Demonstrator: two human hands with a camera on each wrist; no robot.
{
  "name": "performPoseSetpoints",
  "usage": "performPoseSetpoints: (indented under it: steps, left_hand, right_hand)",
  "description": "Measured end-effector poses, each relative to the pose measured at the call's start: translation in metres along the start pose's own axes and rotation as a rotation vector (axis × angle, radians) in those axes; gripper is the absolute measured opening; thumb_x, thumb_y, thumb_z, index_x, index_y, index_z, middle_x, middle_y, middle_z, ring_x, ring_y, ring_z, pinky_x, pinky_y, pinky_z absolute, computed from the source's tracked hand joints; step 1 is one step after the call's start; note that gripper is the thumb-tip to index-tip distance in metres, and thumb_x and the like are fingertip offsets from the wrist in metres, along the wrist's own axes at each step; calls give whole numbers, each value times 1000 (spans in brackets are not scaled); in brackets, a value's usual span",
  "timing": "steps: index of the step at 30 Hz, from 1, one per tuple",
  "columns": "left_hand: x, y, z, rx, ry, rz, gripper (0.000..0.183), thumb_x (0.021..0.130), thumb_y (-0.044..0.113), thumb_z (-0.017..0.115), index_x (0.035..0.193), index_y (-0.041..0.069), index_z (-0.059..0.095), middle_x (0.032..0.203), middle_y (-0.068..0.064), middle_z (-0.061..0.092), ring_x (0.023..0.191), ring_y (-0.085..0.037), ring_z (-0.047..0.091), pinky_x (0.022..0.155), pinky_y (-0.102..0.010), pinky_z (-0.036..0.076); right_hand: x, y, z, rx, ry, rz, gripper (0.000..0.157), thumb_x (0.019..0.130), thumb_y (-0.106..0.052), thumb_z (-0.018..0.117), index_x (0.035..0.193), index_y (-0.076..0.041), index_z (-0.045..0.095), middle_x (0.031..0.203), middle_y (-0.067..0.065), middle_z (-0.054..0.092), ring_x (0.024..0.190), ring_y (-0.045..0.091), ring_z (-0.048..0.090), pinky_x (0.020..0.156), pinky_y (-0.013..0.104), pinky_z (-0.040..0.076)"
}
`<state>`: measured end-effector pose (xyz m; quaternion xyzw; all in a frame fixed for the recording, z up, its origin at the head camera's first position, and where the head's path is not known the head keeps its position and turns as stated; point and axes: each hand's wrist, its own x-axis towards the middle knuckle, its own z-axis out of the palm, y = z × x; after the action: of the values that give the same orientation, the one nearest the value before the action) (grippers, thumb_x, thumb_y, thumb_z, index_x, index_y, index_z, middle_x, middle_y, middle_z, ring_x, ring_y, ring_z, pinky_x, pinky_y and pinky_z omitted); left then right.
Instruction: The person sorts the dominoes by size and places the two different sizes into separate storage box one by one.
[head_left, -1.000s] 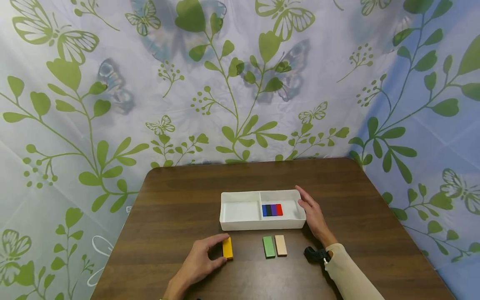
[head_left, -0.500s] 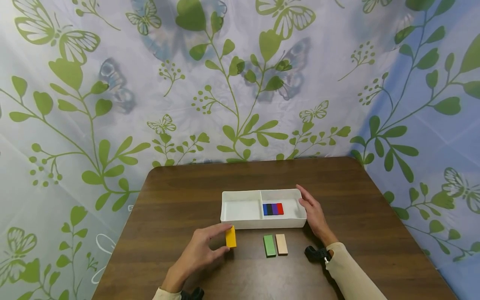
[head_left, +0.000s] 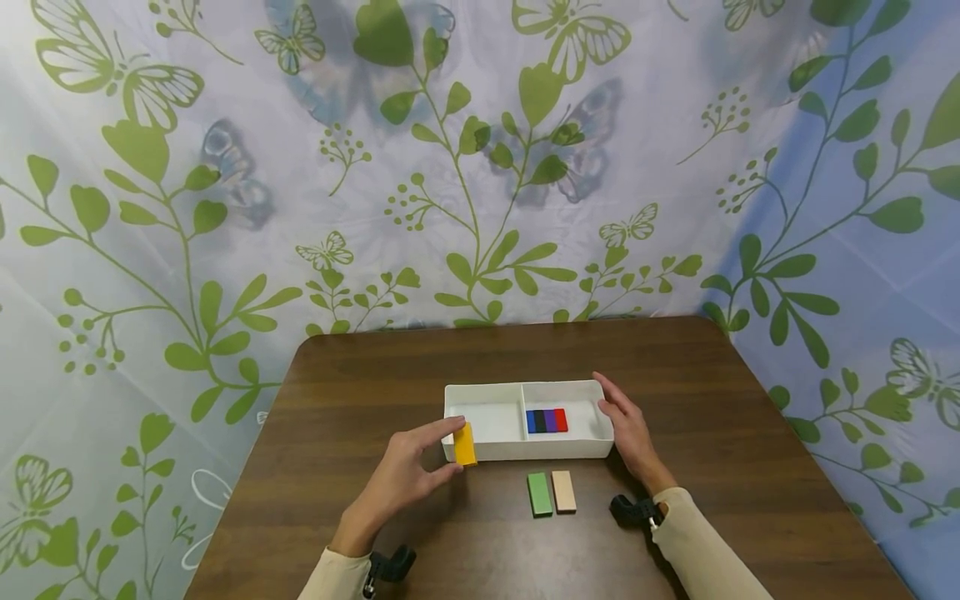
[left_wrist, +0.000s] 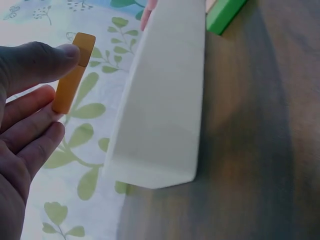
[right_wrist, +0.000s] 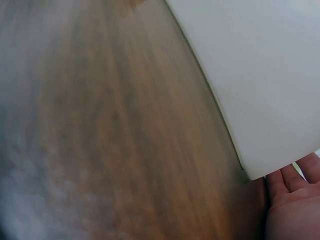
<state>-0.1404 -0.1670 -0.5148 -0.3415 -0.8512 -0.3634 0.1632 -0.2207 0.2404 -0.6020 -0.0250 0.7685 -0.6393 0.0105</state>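
In the head view my left hand [head_left: 405, 471] pinches a yellow rectangular block [head_left: 465, 446] between thumb and fingertips, in front of the left end of a white two-compartment tray [head_left: 547, 450]. The left wrist view shows the block [left_wrist: 71, 87] held upright off the table, beside the tray's outer wall [left_wrist: 160, 100]. My right hand [head_left: 632, 433] rests against the tray's right end, fingers stretched along its outer side and thumb near the rim. In the right wrist view its fingers [right_wrist: 286, 179] touch the tray wall from outside.
Blue, black, purple and red blocks [head_left: 547, 421] lie side by side in the right compartment against the divider [head_left: 522, 408]. A green block [head_left: 539, 495] and a beige block [head_left: 563, 492] lie on the brown wooden table [head_left: 480, 542] before the tray. A patterned curtain [head_left: 450, 167] hangs behind.
My left hand has lifted the yellow block off the table and carried it forward to the tray's front left corner. The right hand stays at the tray's right end.
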Motion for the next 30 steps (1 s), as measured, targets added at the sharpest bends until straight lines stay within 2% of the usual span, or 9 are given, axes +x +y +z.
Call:
performPoseSetpoints:
  steps: [6,13,20,30]
  left_hand:
    - [19,2,-1,34,-28,-12,68,79,4,99,142,3,72,138,-11,77,125,-30,76,100,-45,64]
    - [39,5,0,47,-69,-6,69,82,8,97,144,3,69,140,-11,76,123,-27,76,102,-43,64]
    - [52,2,7,37,-103,-37,68,85,12,96,147,4,68,143,-10,74,129,-27,74,107,-44,61]
    - [70,-7,19,19,-153,-90,66,87,14,94,147,3,68,143,-11,74,129,-29,74,108,-47,61]
  right_hand:
    - [0,3,1,-1,3,13,54,119,-21,41,173,-19,36,184,11,21,170,40,14,135,69,12]
    - [0,5,-1,-10,8,7,54,119,-21,41,172,-21,38,183,9,23,171,39,15,135,70,12]
    - [2,5,-1,-18,11,1,53,119,-22,42,172,-22,39,183,8,24,171,39,15,135,70,12]
    - [-1,4,0,-20,10,-12,53,119,-22,41,172,-21,38,183,8,24,171,39,15,134,71,12]
